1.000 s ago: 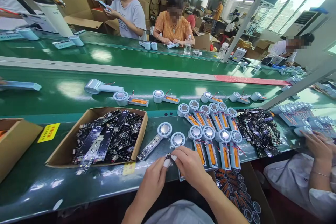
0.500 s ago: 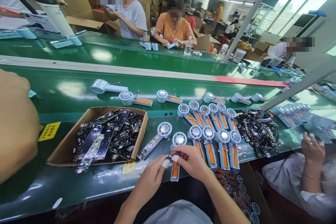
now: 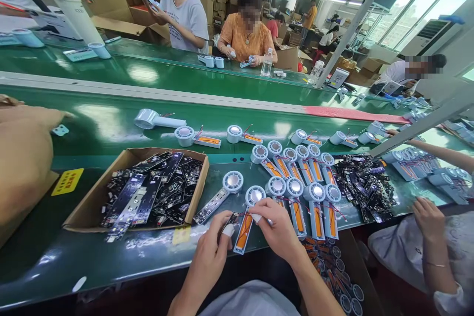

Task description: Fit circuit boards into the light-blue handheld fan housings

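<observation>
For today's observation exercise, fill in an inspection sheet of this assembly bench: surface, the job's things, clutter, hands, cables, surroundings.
Surface: green bench, glossy, beside a green conveyor belt.
Job's things: fan part with orange insert between both hands; small dark circuit board at the left fingertips.
Clutter: cardboard box of black boards; rows of fan parts; loose board pile; yellow label.
Hands: left hand pinches the board; right hand rests on the fan part.
Cables: thin red wires on the parts.
Surroundings: co-workers opposite; a neighbour's hand at right.
</observation>
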The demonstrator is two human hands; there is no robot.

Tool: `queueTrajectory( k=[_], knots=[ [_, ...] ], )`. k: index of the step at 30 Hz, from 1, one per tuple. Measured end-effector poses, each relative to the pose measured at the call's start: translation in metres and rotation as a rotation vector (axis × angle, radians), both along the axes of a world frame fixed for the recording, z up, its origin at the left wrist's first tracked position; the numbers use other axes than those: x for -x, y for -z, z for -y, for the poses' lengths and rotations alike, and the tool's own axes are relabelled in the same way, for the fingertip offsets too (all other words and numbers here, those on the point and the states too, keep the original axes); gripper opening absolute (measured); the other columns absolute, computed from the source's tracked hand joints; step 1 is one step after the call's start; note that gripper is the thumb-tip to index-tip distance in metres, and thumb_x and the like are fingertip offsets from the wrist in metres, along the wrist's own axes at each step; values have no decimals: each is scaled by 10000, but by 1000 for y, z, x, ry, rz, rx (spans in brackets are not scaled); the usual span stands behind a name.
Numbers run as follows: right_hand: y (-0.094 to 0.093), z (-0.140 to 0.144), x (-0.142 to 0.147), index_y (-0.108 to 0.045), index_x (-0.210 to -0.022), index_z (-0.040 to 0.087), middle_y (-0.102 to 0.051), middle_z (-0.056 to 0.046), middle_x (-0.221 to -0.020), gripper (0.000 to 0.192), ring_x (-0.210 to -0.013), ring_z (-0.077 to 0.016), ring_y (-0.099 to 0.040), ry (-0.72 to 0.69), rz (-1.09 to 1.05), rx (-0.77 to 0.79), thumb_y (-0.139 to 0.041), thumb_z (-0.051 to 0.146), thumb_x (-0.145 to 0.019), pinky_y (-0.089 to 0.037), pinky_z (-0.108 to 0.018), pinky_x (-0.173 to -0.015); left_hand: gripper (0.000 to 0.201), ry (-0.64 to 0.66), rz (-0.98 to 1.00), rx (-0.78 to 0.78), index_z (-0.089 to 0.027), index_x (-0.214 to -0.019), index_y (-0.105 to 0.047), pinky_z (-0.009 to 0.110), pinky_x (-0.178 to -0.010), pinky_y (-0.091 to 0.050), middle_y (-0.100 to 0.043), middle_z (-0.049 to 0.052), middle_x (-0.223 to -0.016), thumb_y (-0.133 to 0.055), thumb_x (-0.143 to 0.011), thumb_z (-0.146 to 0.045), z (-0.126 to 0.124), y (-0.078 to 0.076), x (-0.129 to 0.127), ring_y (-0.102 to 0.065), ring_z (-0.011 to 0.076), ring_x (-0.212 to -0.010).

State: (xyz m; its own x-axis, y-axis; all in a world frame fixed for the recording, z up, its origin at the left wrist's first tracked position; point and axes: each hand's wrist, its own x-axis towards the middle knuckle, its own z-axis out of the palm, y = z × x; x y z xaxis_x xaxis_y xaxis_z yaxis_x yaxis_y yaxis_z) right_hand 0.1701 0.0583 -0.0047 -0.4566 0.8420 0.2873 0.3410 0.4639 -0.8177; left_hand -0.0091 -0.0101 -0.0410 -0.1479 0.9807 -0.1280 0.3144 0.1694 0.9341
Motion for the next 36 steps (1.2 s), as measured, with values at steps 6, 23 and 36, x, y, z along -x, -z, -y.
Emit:
queueTrajectory(
  k=[6,23,36],
  knots=[
    [7,4,11,-694,-1121,208,-753,-57,-988,253,-891,-170,-715,-26,-1,12,-540,120,-941,-573,-272,-807,359,-31,68,-9,-188,-1085,-617,273,-514,-434,-679,36,-788,-424,-867,-398,-5,-12,-8,-527,150,-509],
    [5,5,12,-720,-974,205,-677,-50,-909,162,-836,-164,-657,-86,76,9,-571,145,-957,-545,-258,-732,396,-132,385,170,-163,-942,-640,216,-422,-283,-450,-79,-489,-585,-731,-492,-11,-10,-17,-386,106,-441],
    [9,0,15,-666,-999,192,-670,-72,-948,199,-862,-190,-644,40,269,-306,-488,109,-969,-528,-290,-739,601,-209,415,115,-152,-1230,-534,260,-463,-488,-672,-5,-674,-630,-758,-511,-8,-10,-20,-586,148,-494]
  ],
)
